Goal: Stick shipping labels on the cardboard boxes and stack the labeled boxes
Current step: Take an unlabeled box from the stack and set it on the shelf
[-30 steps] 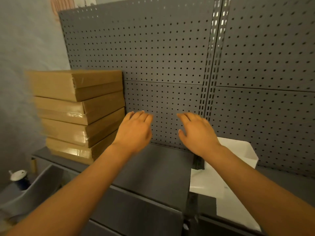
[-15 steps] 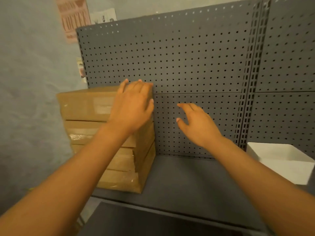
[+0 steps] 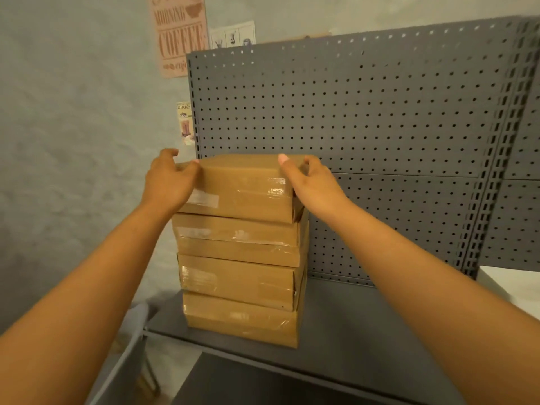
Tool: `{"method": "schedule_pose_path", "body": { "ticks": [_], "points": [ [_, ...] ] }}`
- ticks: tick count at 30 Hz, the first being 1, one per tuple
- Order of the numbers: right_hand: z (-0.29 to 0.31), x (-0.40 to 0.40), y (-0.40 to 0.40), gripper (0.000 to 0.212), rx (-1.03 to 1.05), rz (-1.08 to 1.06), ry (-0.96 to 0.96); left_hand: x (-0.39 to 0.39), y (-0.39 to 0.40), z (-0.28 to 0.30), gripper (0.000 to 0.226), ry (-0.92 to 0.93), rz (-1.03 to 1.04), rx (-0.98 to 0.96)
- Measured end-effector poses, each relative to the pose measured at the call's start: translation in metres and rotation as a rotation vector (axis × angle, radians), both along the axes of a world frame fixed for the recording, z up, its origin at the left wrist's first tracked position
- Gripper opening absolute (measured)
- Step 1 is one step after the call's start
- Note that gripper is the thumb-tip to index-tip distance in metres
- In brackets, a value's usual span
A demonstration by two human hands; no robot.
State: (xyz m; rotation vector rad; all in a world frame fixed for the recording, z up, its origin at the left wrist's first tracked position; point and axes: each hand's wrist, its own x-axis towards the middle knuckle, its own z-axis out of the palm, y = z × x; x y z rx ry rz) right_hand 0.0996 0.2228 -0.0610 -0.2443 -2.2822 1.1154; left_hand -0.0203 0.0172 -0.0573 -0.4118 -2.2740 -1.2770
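A dark grey shelf (image 3: 336, 340) juts from a grey pegboard panel (image 3: 380, 118), with a pale plastered wall behind and a pink coffee poster (image 3: 178, 33) above. Four cardboard boxes (image 3: 238, 283) stand stacked on the shelf. The left hand (image 3: 168, 182) grips the top box (image 3: 242, 187) at its left end, fingers curled over the edge. The right hand (image 3: 311, 181) grips its right end, thumb on top. A white box (image 3: 511, 285) sits on the shelf, well right of the right hand.

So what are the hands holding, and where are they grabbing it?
Both hands hold the top cardboard box of the stack. The left hand grips its left end and the right hand grips its right end, thumbs on the top edge.
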Motion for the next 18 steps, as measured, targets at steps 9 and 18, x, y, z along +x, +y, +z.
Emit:
{"method": "schedule_pose_path", "body": {
  "ticks": [9, 18],
  "points": [
    [-0.013, -0.002, 0.001, 0.077, -0.033, 0.01, 0.036, -0.024, -0.01, -0.007, 0.072, -0.353, -0.086, 0.423],
    [-0.02, 0.011, 0.011, 0.06, -0.269, 0.031, 0.21, -0.013, 0.006, -0.005, 0.063, -0.375, -0.171, 0.499]
  ]
}}
